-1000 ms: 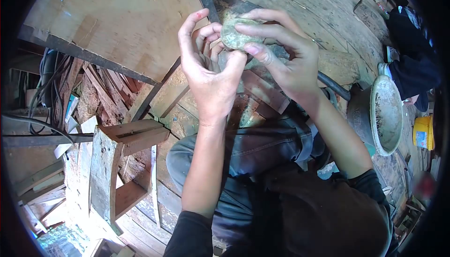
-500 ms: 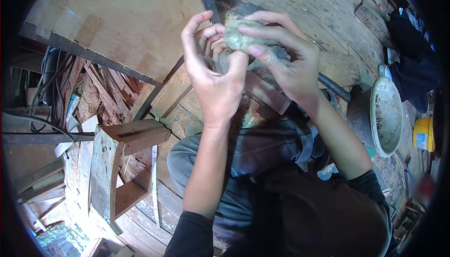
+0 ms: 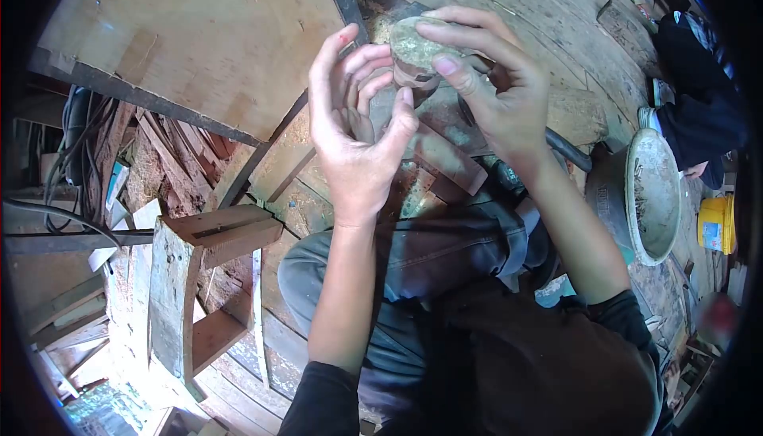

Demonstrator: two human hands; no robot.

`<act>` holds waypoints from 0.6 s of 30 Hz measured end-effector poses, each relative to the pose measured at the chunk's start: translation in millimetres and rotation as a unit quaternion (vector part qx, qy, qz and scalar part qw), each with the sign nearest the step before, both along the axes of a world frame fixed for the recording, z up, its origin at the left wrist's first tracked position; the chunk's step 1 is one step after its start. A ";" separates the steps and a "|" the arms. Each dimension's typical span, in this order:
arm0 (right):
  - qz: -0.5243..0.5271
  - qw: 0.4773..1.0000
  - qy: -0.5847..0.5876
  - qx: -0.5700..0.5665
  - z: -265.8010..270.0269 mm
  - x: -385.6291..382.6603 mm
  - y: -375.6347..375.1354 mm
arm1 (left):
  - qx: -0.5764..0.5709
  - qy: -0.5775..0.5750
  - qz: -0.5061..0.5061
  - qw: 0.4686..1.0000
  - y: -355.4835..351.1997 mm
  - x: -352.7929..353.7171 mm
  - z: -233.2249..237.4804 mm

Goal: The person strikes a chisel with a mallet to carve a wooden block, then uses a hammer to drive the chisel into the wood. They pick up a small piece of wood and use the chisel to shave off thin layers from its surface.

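Note:
Held up between my hands is a round, thick piece (image 3: 413, 45) with a mottled greenish top face and a brownish side. My right hand (image 3: 501, 90) grips it, fingers over the top and thumb on the near edge. Curved open on its left is my left hand (image 3: 358, 126), fingers apart, fingertips right at its side and thumb tip just below it. Beneath the hands lie reddish-brown wooden blocks (image 3: 449, 158) on the plank floor, in front of my bent legs (image 3: 445, 257).
A large plywood board (image 3: 191, 38) with a dark edge fills the upper left. A wooden frame (image 3: 176, 297) stands at left near scraps and cables (image 3: 79, 138). To the right are a large basin (image 3: 656, 197), a yellow bucket (image 3: 717, 224) and another person's dark clothing (image 3: 695, 94).
The round piece has tilted, so its brownish side now shows. My left fingers and thumb have spread apart, away from it, while my right hand keeps its grip.

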State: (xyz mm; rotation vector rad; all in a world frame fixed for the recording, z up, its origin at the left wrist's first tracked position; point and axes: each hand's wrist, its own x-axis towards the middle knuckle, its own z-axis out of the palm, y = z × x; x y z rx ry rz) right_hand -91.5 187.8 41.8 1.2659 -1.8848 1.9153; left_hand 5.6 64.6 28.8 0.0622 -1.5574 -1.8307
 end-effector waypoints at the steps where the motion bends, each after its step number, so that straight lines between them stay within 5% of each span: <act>1: -0.002 1.000 0.004 0.001 -0.3 0.3 -0.1 | -0.013 0.014 0.023 1.000 1.3 -0.8 -1.6; 5: -0.010 1.000 0.021 0.002 -1.0 -0.6 -0.6 | -0.130 0.005 0.135 0.982 6.4 5.1 -4.8; 18: -0.005 1.000 0.026 0.011 3.5 11.0 -2.6 | -0.193 0.052 0.220 0.955 22.1 4.3 -9.1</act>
